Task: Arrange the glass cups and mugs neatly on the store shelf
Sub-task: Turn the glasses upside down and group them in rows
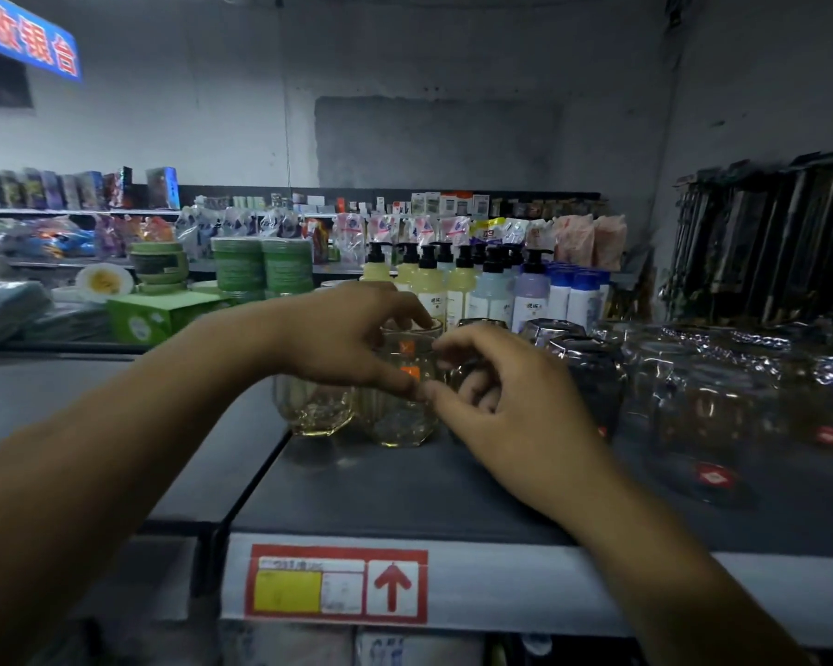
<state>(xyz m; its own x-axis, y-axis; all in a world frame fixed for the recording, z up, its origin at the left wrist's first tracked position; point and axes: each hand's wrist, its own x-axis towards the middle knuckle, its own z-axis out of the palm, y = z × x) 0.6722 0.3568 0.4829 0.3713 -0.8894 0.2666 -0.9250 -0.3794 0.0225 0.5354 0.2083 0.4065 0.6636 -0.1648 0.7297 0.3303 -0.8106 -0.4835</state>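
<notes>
A clear glass cup with an orange label [401,415] stands on the dark shelf [405,487]. My left hand [342,338] grips it from above, fingers over the rim and thumb low on its front. My right hand [506,406] comes in from the right with curled fingers, its thumb and forefinger pinching the same cup's right side. A second clear glass cup [311,408] stands right beside it on the left, partly hidden by my left hand. A third glass behind my right hand's fingers is mostly hidden.
Several glasses with red labels [712,415] crowd the shelf's right half. Pump bottles [429,286] line the back. Green boxes and tubs [164,314] sit back left. A red price tag [337,584] marks the shelf's front edge.
</notes>
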